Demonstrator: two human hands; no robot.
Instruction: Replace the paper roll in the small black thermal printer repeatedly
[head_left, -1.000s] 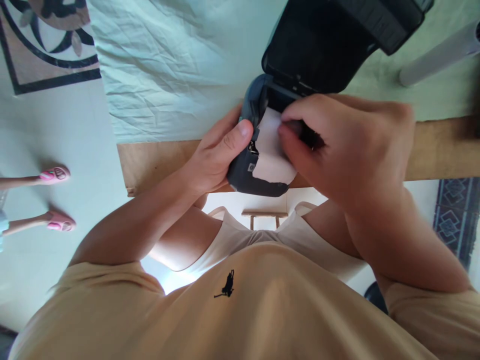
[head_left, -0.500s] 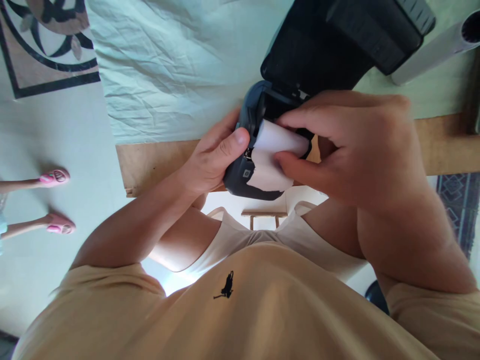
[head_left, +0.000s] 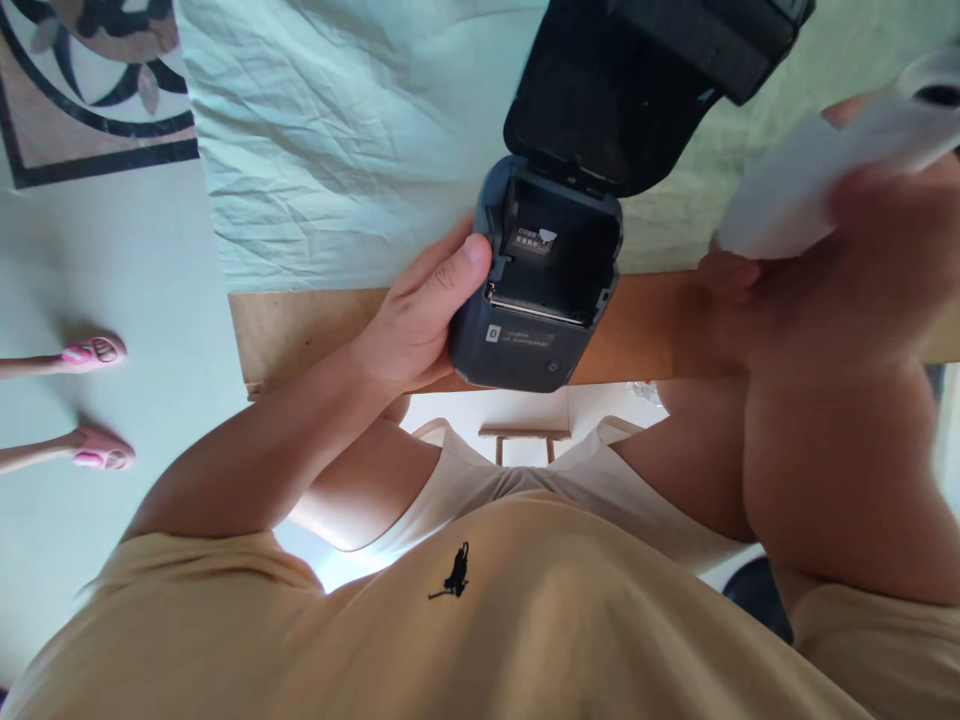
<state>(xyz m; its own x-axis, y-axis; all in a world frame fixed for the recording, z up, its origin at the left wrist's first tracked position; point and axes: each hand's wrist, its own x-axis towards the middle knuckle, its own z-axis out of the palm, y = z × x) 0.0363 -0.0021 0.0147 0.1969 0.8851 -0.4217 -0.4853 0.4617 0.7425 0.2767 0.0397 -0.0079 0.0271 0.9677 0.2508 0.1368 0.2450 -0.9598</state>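
Two hands, well apart: my left hand (head_left: 420, 320) grips the open printer (head_left: 536, 290) at the table's near edge; my right hand (head_left: 840, 260), far right, clutches the blurred paper roll (head_left: 795, 190).

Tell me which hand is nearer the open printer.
Left. The left hand grips the printer by its left side; the right hand is lifted away to its right, holding white paper.

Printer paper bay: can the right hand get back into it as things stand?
Probably yes. The lid stands open and the paper bay is empty; the left hand grips only the printer's left side. The right hand is off to the right, holding a white roll.
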